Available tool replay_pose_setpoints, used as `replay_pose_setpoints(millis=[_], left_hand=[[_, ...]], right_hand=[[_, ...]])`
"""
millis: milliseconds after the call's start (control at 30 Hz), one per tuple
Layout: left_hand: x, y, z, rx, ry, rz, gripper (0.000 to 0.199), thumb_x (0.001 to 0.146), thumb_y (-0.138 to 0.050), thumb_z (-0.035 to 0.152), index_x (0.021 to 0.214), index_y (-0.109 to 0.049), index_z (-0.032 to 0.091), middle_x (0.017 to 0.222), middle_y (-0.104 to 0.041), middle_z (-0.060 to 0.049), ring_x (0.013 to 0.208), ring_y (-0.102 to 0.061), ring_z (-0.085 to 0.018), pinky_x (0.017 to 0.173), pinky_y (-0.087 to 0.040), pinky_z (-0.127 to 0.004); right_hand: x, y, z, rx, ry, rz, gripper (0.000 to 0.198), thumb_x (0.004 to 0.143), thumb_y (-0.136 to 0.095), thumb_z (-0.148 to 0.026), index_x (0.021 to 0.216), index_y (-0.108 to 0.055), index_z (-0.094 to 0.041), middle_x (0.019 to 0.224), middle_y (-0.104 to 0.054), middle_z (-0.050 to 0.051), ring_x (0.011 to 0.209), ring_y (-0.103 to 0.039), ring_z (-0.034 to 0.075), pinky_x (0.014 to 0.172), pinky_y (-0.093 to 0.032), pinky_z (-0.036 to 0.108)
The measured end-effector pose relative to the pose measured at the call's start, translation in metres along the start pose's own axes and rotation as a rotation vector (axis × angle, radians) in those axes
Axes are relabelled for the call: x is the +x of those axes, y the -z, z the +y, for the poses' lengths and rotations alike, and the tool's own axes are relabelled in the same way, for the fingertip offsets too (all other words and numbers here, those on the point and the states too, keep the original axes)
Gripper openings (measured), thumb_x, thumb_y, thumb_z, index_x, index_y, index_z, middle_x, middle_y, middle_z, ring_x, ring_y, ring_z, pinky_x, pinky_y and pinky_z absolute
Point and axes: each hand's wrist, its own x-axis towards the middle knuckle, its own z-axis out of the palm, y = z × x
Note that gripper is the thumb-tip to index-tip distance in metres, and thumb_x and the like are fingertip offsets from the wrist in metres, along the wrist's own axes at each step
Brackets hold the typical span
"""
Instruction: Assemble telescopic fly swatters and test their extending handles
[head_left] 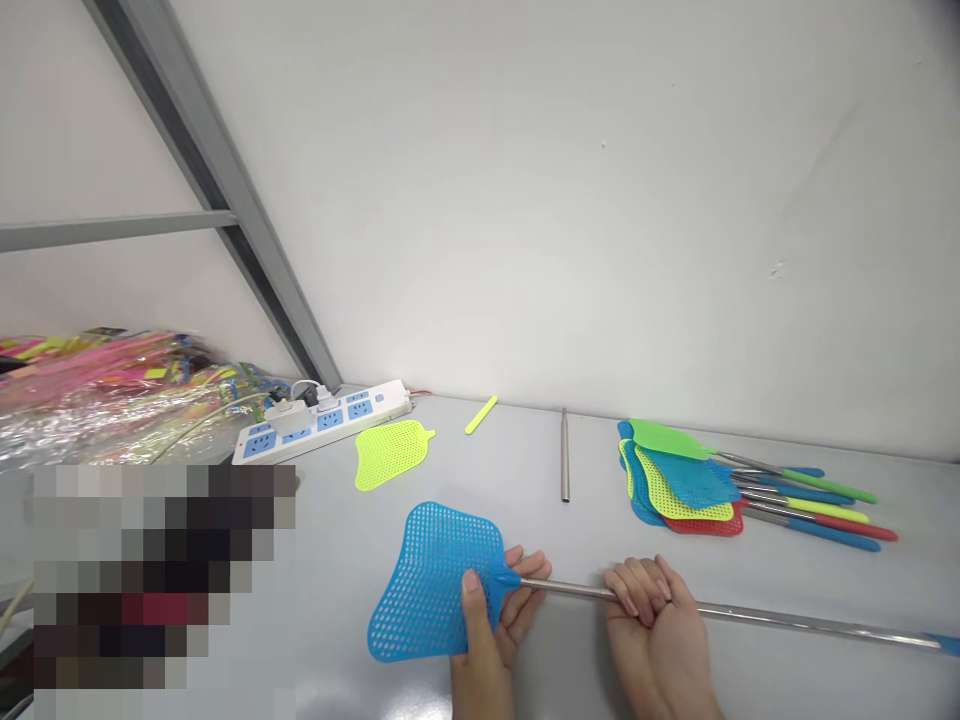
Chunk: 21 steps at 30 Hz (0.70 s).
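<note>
A blue fly swatter [439, 585] with an extended metal rod lies across both of my hands, its perforated head toward the left. My left hand [491, 625] grips the base of the head, thumb on top and fingers beneath. Farther right, my right hand [656, 625] is wrapped around the rod. The blue handle end runs off the right edge of the view. Beyond my hands lie a loose yellow swatter head [394, 452], a short yellow handle piece [481, 414] and a bare metal tube [565, 460].
A pile of assembled swatters [690, 485] in blue, green, yellow and red lies at the right. A white power strip [326, 420] with plugs stands by the wall at the left. Plastic-wrapped goods [112, 400] are heaped beyond the grey metal frame [247, 250]. The lower left is pixelated.
</note>
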Motion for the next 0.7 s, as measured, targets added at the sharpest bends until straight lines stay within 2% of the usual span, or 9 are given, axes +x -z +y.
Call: replay_pose_setpoints(millis=[700], left_hand=[[-0.0034,-0.0034,-0.0023,0.007,0.000,-0.022,0.047,0.074,-0.046,0.050,0.089,-0.061,0.008,0.091,-0.065,-0.015,0.089,-0.059,-0.026,0.088,-0.040,-0.040]], right_hand=[[-0.0031,-0.0008,0.0076,0.024,0.011,0.014,0.032,0.076,-0.045,-0.016,0.052,-0.024,-0.019,0.037,-0.023,-0.011,0.029,-0.020,0.003,0.031,-0.021,0.017]])
